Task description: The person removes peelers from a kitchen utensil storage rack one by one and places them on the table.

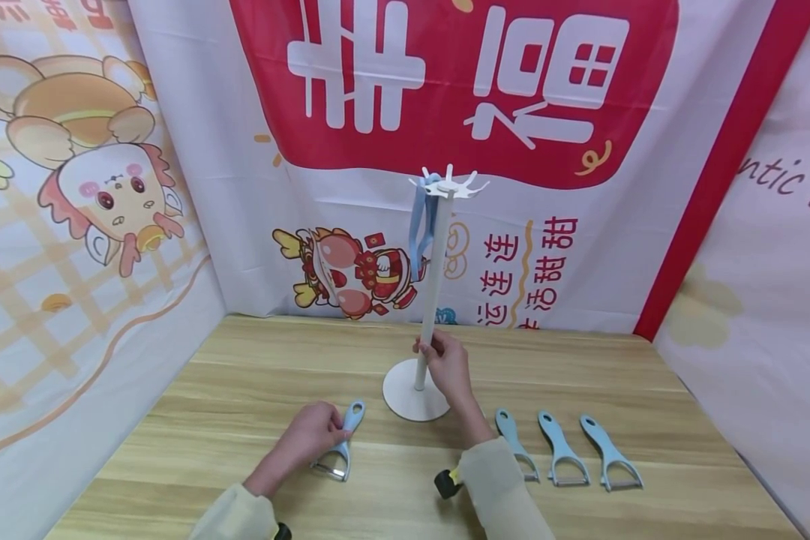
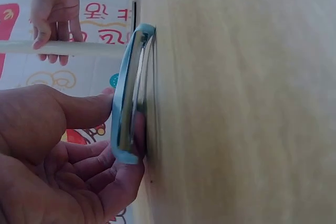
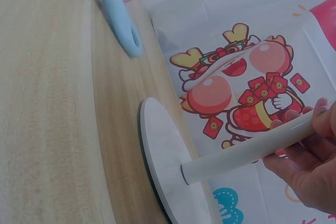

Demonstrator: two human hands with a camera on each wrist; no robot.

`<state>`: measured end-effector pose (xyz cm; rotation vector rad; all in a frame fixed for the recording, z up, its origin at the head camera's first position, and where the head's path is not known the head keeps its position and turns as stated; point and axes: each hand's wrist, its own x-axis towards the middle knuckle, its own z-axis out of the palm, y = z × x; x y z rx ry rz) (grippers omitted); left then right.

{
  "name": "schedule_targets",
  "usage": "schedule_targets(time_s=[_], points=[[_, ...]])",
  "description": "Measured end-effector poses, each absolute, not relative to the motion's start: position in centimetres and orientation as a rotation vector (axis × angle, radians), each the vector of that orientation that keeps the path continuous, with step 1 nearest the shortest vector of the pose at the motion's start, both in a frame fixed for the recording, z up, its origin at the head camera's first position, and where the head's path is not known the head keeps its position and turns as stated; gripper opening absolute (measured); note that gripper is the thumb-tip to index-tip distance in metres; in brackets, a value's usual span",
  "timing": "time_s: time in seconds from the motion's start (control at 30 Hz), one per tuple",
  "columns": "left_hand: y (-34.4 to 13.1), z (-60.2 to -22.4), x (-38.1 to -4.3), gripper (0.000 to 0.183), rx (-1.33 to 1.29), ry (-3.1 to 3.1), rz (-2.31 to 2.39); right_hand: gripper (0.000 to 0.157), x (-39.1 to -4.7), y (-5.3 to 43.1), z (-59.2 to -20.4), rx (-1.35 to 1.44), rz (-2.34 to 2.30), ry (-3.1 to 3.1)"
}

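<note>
Thumb and fingers of my left hand [image 1: 313, 433] pinch a light-blue Y-shaped peeler [image 1: 354, 417] near the table's middle left. Its handle points away from me, and its blade end lies toward me. In the left wrist view the peeler [image 2: 121, 90] is edge-on, right at the tabletop. My right hand [image 1: 451, 369] grips the white pole of an upright hook stand [image 1: 435, 285] low down, just above its round base [image 1: 405, 399]. On a left hook at the stand's top hangs a light-blue, peeler-like thing [image 1: 416, 229].
Right of the stand, three more light-blue peelers lie in a row: one [image 1: 506, 427] partly behind the right sleeve, one [image 1: 555, 435] in the middle, one [image 1: 604, 442] at the far right. Printed cloth [image 1: 351, 187] hangs behind and beside the wooden table [image 1: 256, 390].
</note>
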<state>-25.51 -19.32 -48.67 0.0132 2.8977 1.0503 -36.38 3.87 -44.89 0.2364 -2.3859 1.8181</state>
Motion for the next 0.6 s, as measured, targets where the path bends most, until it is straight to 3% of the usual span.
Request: schedule_targets(time_s=[0.6], points=[[-20.2, -47.0, -25.4, 0.017, -0.031, 2.957, 0.942, 0.018, -36.3, 3.8, -44.8, 0.23, 1.835, -2.385]])
